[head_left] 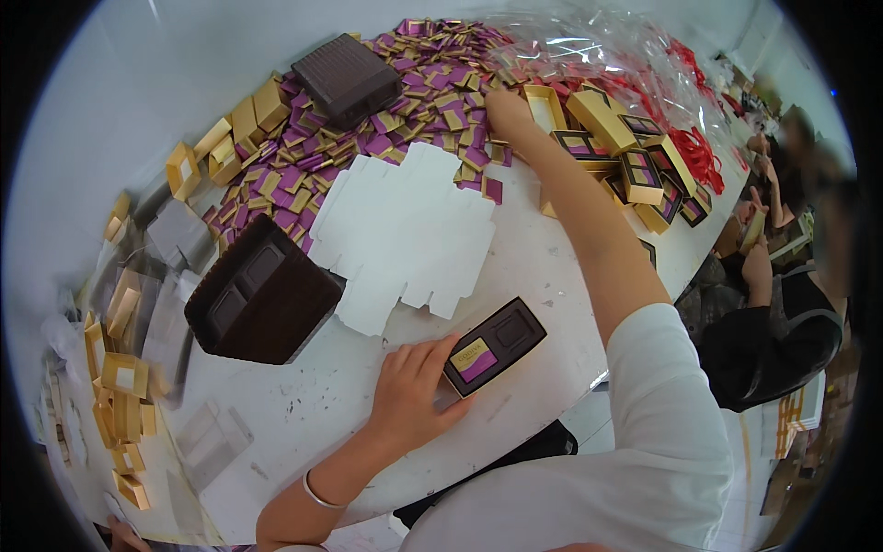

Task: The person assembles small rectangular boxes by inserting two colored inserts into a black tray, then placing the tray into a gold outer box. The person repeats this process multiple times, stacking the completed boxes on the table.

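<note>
My left hand (412,391) is closed round the near end of a small dark brown tray (524,324) on the white table. The tray has two recesses: a purple-and-gold wrapped square (475,360) lies in the one by my fingers, and the other has nothing in it. My right arm reaches far across the table, and my right hand (509,112) is at the edge of a big heap of purple-and-gold squares (441,92), beside an open gold box (546,108). Its fingers are mostly hidden, so I cannot tell what they hold.
White flat cardboard (405,235) lies mid-table. A stack of dark trays (267,299) stands left of it, another stack (345,78) on the heap. Gold boxes (125,374) line the left; filled boxes (641,175), clear wrap and red ribbon (696,158) lie right. People sit beyond.
</note>
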